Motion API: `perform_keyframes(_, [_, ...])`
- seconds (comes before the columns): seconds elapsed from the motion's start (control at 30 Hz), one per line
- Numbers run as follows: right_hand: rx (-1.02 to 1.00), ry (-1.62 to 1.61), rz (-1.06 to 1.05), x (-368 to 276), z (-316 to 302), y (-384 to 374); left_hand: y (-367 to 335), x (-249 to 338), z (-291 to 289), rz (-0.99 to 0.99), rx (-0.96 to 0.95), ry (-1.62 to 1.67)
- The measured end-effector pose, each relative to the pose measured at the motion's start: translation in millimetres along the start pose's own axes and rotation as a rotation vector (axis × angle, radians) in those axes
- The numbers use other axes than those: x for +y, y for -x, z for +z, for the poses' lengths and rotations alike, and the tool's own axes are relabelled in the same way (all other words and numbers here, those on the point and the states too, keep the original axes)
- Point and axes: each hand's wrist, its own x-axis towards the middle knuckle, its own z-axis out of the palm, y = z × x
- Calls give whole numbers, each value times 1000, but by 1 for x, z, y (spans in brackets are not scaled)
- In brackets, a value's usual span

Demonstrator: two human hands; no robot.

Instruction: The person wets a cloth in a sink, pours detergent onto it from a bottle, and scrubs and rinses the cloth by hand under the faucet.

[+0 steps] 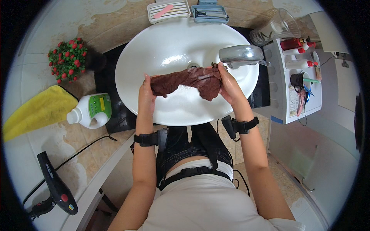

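Cloth (181, 80) in head view, brown and soapy-looking, stretches over the white sink (154, 46), left hand (146, 92) and right hand (230, 86) each closed on an end. We judge slick fabric could slip loose, or its right end catch the faucet (241, 54). We log its long axis left-to-right, right end nearest the faucet.
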Motion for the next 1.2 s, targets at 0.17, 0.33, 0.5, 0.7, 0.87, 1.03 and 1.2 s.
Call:
perform_keyframes(0.17, [-132,-408,48,2,10,-2,-1,-30,20,-145,-200,465])
perform_keyframes(0.33, [-34,158,-119,28,54,1,-7,-50,49,-389,-146,488])
perform_keyframes(0.5, [197,1053,-703,41,86,15,7,-47,69,-316,-179,605])
perform_keyframes(0.7, [258,938,-552,45,50,-3,19,-28,62,-373,-193,274])
perform_keyframes(0.87, [188,802,-553,52,79,20,-4,-30,52,-338,-203,306])
perform_keyframes(1.03, [299,842,-596,47,36,-26,23,-20,78,-416,-137,268])
perform_keyframes(1.2, [299,822,-434,31,19,-22,33,14,51,-403,-379,273])
